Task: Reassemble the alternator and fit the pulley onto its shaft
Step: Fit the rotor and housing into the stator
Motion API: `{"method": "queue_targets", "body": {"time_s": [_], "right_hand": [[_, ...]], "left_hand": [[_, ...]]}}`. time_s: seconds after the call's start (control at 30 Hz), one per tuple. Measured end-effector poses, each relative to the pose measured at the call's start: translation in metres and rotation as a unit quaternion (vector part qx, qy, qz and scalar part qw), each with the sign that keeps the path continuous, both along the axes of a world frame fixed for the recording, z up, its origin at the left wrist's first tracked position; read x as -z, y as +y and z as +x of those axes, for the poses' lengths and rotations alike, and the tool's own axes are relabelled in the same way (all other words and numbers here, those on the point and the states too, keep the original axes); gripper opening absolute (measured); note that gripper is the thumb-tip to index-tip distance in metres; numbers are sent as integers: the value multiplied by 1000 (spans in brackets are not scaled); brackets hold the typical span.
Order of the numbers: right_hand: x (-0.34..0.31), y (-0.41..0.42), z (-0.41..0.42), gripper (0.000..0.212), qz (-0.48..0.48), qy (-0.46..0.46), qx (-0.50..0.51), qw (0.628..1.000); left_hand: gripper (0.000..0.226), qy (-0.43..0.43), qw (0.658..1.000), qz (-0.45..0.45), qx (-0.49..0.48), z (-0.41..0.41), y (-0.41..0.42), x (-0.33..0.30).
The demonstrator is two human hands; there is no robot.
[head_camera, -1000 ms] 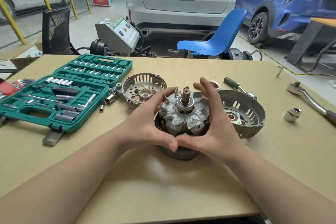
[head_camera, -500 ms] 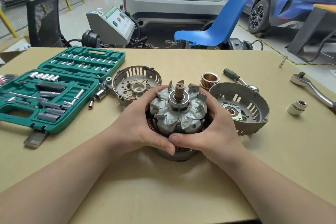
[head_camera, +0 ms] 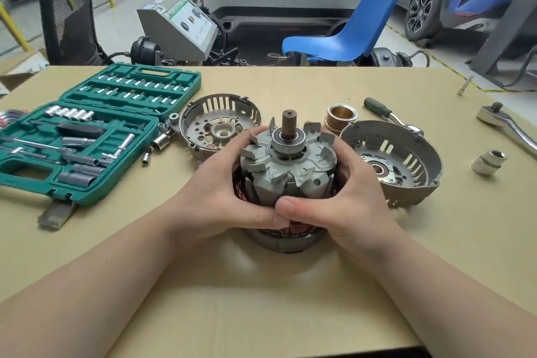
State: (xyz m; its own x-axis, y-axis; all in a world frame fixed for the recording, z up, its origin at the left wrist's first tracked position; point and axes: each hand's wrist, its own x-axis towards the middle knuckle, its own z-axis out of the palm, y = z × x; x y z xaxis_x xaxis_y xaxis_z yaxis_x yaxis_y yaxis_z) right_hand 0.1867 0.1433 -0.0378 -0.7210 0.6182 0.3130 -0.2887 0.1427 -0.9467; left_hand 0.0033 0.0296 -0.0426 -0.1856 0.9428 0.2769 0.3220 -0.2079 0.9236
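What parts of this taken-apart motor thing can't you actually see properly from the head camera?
- Rotor sides, head view: the left hand and right hand wrap round them.
- Copper windings: mostly behind both thumbs.
- How far the rotor is seated: hidden by both hands.
- Ratchet wrench: handle cut off by the right edge.
- Socket set size markings: too small to read.

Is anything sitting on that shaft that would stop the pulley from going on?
Nothing visible does. The shaft stands bare above its bearing, poking up out of the rotor that the left hand and right hand grip. The pulley lies apart on the table, behind the right hand.
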Motion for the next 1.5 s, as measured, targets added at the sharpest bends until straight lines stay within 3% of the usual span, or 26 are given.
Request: {"method": "queue_targets", "body": {"time_s": [0.13,0.37,0.73,0.93,1.37,1.5], "right_hand": [[0,0,-1,78,-21,4,-9,1000],[1,2,-1,93,-28,11,-29,999],[-4,0,-1,79,-30,16,-52,998],[-5,1,-1,81,-37,14,-71,997],[-7,0,-1,78,-51,14,-101,993],[-8,4,1,80,-50,-4,-102,994]], "left_hand": [[92,-35,999,16,-4,3,-1,-1],[103,-62,998,15,5,5,-4,-1],[93,-71,997,13,-5,5,-6,-3],[103,-78,997,-3,-4,6,-7,0],[96,-232,972,24,39,4,-3,1],[100,-232,972,30,-1,7,-3,1]]}}
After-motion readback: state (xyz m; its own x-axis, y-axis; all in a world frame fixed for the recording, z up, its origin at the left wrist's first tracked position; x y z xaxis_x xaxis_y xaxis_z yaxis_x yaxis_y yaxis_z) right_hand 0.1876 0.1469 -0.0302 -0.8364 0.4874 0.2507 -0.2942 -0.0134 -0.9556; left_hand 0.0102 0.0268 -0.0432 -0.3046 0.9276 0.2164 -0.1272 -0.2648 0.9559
